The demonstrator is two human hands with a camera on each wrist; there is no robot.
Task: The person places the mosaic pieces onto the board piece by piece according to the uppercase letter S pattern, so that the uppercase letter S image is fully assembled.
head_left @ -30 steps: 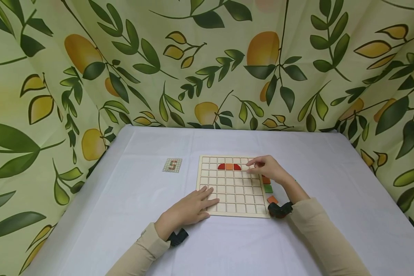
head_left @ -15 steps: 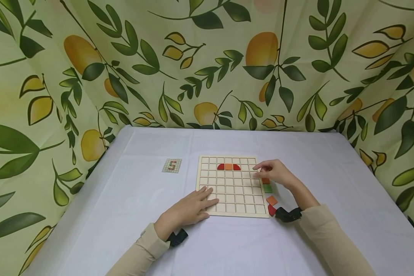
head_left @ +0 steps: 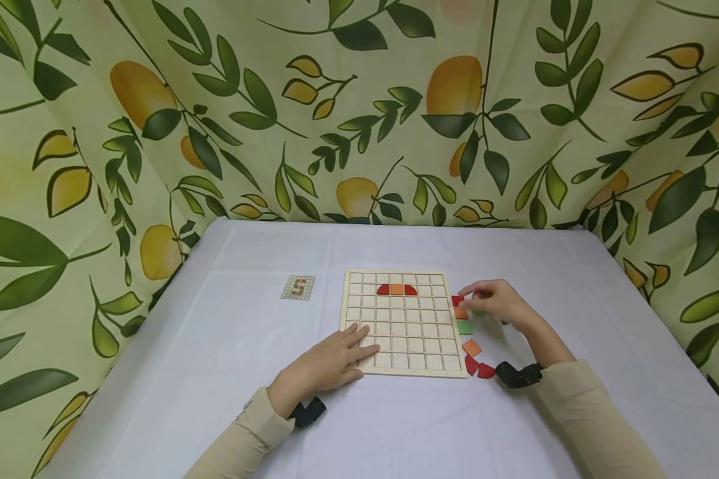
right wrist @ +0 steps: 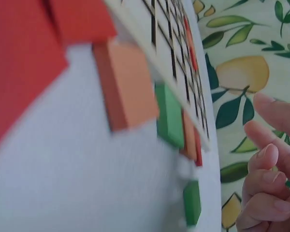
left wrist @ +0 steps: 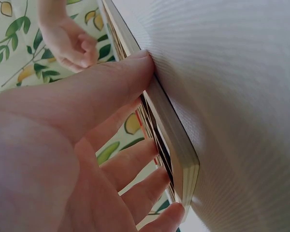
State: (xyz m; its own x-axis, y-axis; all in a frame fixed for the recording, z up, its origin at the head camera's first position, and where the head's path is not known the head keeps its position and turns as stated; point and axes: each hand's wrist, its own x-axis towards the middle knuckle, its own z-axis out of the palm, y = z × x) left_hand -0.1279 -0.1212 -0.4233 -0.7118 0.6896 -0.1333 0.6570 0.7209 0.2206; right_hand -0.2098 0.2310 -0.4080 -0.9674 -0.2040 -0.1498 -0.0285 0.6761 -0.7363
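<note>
A square wooden grid board lies on the table. Two red rounded pieces, one being the left red piece, flank an orange square in one row near its far side. My left hand rests spread on the board's near-left corner; the left wrist view shows the thumb against the board's edge. My right hand hovers beyond the right edge, above a red piece, an orange piece and a green piece. Nothing shows between its fingers in the right wrist view.
A small card with an S-like pattern on a grid lies left of the board. Near the board's front right lie a loose orange square and two red pieces. Another green piece lies under the right hand. A patterned curtain encloses the table.
My right hand has moved right, off the board to the loose pieces beside it, uncovering some of them. My left hand has stayed in place.
</note>
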